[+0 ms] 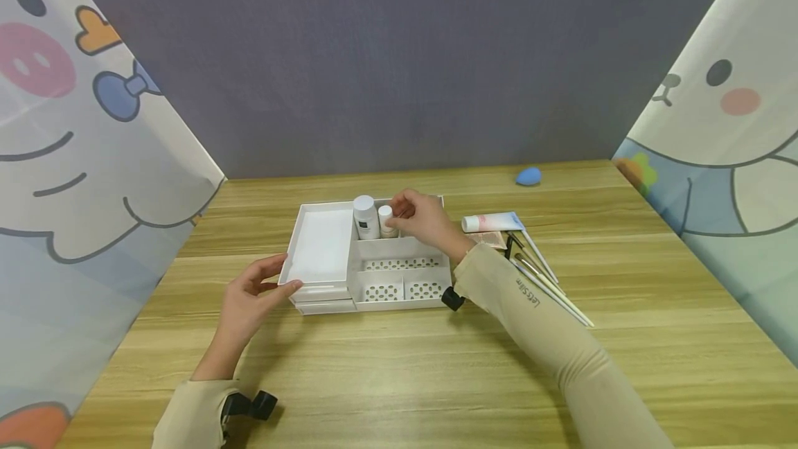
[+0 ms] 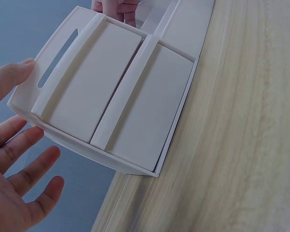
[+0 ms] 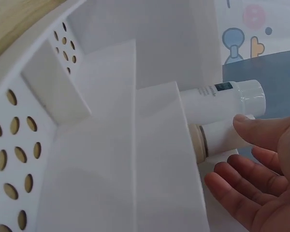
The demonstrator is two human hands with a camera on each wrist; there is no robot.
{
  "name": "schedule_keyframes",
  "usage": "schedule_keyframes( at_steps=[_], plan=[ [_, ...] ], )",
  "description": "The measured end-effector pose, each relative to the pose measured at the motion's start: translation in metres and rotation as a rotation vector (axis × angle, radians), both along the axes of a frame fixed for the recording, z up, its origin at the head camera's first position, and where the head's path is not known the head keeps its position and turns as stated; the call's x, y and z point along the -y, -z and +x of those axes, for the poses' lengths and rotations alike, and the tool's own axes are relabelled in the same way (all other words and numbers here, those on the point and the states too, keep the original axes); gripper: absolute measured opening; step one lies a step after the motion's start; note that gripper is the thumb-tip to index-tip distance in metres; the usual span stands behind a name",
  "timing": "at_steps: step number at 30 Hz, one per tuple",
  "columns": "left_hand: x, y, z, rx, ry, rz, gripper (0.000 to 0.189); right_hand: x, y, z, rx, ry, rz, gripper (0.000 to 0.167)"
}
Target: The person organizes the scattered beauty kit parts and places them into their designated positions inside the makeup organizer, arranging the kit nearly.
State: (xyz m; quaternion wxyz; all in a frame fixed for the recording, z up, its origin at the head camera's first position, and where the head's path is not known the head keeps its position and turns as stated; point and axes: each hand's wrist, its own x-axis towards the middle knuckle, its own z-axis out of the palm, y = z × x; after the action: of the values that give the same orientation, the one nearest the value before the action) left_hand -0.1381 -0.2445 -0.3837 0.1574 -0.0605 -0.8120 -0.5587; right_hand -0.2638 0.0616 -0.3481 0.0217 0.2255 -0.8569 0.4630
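Observation:
A white organizer (image 1: 321, 244) with drawers and open compartments sits on the table. My left hand (image 1: 252, 300) is at its front left corner, thumb on the top edge and fingers loosely spread along the side; two drawer fronts (image 2: 142, 108) show in the left wrist view. My right hand (image 1: 427, 220) pinches a small white-topped bottle (image 3: 222, 137) with a beige lower part, between thumb and index finger, in the back compartment. Close beside it stands a larger white bottle (image 1: 366, 219) with a dark label. Both bottles' bottoms are hidden by the compartment wall.
Right of the organizer lie a white and blue tube (image 1: 495, 222), a flat pinkish pack (image 1: 488, 238) and several thin brushes (image 1: 548, 283). A blue makeup sponge (image 1: 528, 176) is near the back edge. Perforated front compartments (image 1: 425, 289) face me. A grey wall (image 1: 399, 61) stands behind the table.

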Motion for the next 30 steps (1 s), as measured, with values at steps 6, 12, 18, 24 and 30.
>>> schedule_keyframes(
  at_steps=[6,12,18,24,30],
  plan=[
    [0.0,-0.001,0.001,0.007,-0.01,-0.011,0.044,-0.004,-0.003,0.0,-0.032,0.0,-0.012,0.03],
    [0.0,-0.001,0.002,0.016,-0.008,-0.008,0.044,-0.008,-0.006,0.003,-0.033,0.005,-0.038,0.032],
    [0.001,-0.001,0.002,0.015,-0.009,-0.011,0.044,-0.016,-0.013,0.005,-0.017,0.039,-0.042,0.035],
    [0.002,-0.001,0.002,0.013,-0.007,-0.01,0.044,-0.033,-0.019,0.004,-0.005,0.068,-0.074,0.033],
    [0.001,-0.002,0.002,0.004,-0.011,-0.011,0.043,-0.056,-0.023,0.003,-0.005,0.125,-0.082,0.034]
  ],
)
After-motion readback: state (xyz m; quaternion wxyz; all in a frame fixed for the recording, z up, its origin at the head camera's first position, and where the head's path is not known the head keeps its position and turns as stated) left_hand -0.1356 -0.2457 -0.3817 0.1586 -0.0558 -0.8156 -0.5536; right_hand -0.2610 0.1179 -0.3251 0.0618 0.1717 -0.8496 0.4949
